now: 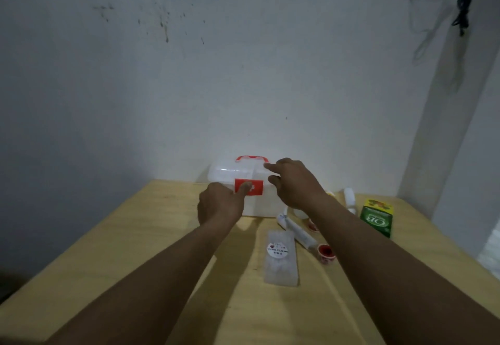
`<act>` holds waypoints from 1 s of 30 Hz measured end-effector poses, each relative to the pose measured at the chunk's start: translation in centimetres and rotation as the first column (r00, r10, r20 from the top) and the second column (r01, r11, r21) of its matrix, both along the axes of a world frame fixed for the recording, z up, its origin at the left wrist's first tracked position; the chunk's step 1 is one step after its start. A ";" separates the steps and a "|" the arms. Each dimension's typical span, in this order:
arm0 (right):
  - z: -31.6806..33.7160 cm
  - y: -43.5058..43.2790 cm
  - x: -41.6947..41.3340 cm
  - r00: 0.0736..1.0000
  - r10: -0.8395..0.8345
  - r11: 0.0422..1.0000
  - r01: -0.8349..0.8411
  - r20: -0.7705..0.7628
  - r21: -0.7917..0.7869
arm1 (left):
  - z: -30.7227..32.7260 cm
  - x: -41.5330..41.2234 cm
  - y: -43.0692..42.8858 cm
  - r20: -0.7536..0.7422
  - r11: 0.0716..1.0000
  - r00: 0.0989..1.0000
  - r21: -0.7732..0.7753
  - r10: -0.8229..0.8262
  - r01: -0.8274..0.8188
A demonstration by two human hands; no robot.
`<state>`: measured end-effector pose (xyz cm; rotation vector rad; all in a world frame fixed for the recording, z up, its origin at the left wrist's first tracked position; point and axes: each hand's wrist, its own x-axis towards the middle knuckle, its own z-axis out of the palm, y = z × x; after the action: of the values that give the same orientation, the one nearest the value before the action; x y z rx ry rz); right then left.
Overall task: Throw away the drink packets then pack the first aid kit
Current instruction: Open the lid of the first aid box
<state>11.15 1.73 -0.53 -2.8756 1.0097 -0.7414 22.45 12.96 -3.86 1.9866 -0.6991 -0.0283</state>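
A white translucent first aid kit [230,173] with a red handle and a red cross label stands closed at the table's far edge against the wall. My left hand [220,205] is in front of it, one finger stretched onto the red label. My right hand [293,182] hovers at the box's right top corner, index finger pointing over the lid, fingers apart. Neither hand holds anything. Loose supplies lie right of the box: a clear packet with a round label [280,255], a white tube [297,231], a small red cap [326,252] and a green box [377,217].
The wooden table [135,250] runs toward me, with its left edge dropping to a dark floor. A white bottle [349,198] lies behind the green box. A white wall stands close behind the kit; a black cable [461,14] hangs at the upper right.
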 end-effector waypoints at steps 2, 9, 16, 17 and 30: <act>0.1 0.0 0.0 1.000 0.003 1.000 -0.003 -0.014 0.006 | 0.3 -0.1 -0.9 -0.274 0.997 0.962 -0.073 0.017 -0.039; 0.0 -0.4 0.0 0.999 0.006 1.000 -0.006 -0.043 0.000 | -0.3 0.3 -3.0 -0.801 0.929 0.562 -0.340 -0.204 -0.147; 0.1 -0.4 -0.1 1.000 0.013 1.000 -0.012 -0.026 0.018 | -0.8 -0.6 -3.4 -0.799 0.891 0.555 -0.403 -0.231 -0.210; 0.1 -0.4 -0.1 0.999 0.016 1.000 -0.015 -0.029 0.019 | -0.6 -0.6 -3.5 -0.802 0.891 0.560 -0.392 -0.209 -0.228; -0.6 -0.8 -1.0 0.998 0.011 0.981 -0.021 0.054 0.191 | 0.7 2.2 -0.7 -0.204 0.980 0.978 -0.184 0.042 -0.080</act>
<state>10.16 0.94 -1.18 -2.6835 0.9914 -0.6747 24.64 12.23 -3.17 1.7902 -0.4920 -0.1170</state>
